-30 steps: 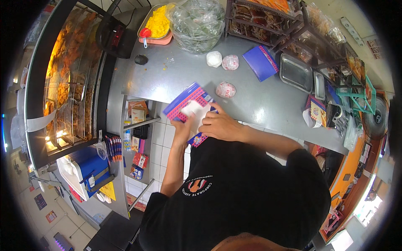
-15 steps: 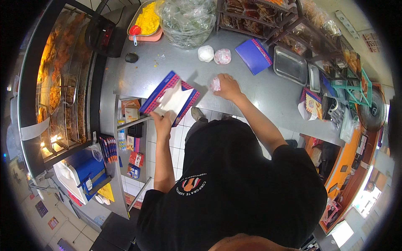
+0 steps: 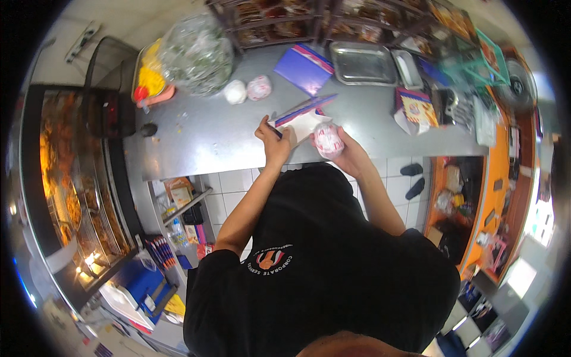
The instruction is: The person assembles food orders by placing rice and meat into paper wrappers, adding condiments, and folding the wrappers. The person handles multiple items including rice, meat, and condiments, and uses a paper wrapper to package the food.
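Note:
My left hand (image 3: 276, 141) grips an opened blue-and-pink paper food box (image 3: 302, 127), its white inside turned up, just over the steel counter. Close to the box's right end, my right hand (image 3: 353, 156) is closed round a ball-shaped wrapped packet (image 3: 328, 140), white with red print. What the wrapping contains is hidden. Farther off on the counter, a plain white wrapped packet (image 3: 235, 91) and a red-printed wrapped packet (image 3: 259, 87) sit side by side. To their right lies a flat blue box (image 3: 303, 69).
Metal trays (image 3: 364, 63) and dark racks (image 3: 273, 27) line the counter's back. A bag of greens (image 3: 196, 56) stands beside a yellow-filled tub (image 3: 150, 66) at the back left. A lit warming cabinet (image 3: 77, 202) is on the left, a teal basket (image 3: 488, 62) at right.
My right hand has lifted the wrapped packet off the counter and turned it toward the box. The box in my left hand has swung over the counter, near the packet. The view has shifted right.

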A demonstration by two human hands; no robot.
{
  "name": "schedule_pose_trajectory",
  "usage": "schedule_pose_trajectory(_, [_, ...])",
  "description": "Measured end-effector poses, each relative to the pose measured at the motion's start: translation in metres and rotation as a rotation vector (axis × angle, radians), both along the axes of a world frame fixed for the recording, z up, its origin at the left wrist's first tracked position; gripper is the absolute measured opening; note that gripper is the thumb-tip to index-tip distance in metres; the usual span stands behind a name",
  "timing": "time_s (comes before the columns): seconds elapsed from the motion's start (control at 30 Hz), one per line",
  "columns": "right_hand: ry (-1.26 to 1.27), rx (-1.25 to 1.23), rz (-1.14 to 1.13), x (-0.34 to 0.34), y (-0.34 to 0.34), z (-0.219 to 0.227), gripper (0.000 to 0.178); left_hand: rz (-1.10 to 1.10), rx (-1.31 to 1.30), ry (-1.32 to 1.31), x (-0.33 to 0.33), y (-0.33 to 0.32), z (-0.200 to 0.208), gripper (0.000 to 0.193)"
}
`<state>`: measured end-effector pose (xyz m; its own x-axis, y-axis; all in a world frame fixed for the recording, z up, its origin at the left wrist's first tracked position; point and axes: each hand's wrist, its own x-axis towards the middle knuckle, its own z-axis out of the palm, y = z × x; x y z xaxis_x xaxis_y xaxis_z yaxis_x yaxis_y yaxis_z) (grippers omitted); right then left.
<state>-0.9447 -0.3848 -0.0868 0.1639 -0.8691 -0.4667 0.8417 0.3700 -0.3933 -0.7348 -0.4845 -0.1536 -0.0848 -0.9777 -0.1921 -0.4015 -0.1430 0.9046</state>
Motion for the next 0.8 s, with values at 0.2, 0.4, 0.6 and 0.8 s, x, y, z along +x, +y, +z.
schedule_pose_trajectory(0.2, [0.507,0.069,-0.081,-0.026,-0.019,-0.010,0.065,-0.189,0.021,0.118,-0.067,0.007,-0.012,0.073])
schedule_pose_trajectory(0.4, [1.233,0.132,-0.069,-0.069,-0.027,-0.043,0.069,-0.285,-0.023,0.058,-0.117,0.013,-0.023,0.050])
schedule_pose_trajectory(0.6, [1.413,0.011,0.022,-0.096,-0.023,-0.071,0.056,-0.228,-0.033,0.215,-0.167,0.006,-0.044,0.039])
schedule_pose_trajectory(0.8, [1.863,0.113,0.166,-0.109,-0.034,-0.105,0.064,-0.401,-0.005,0.044,-0.182,-0.015,-0.035,0.043])
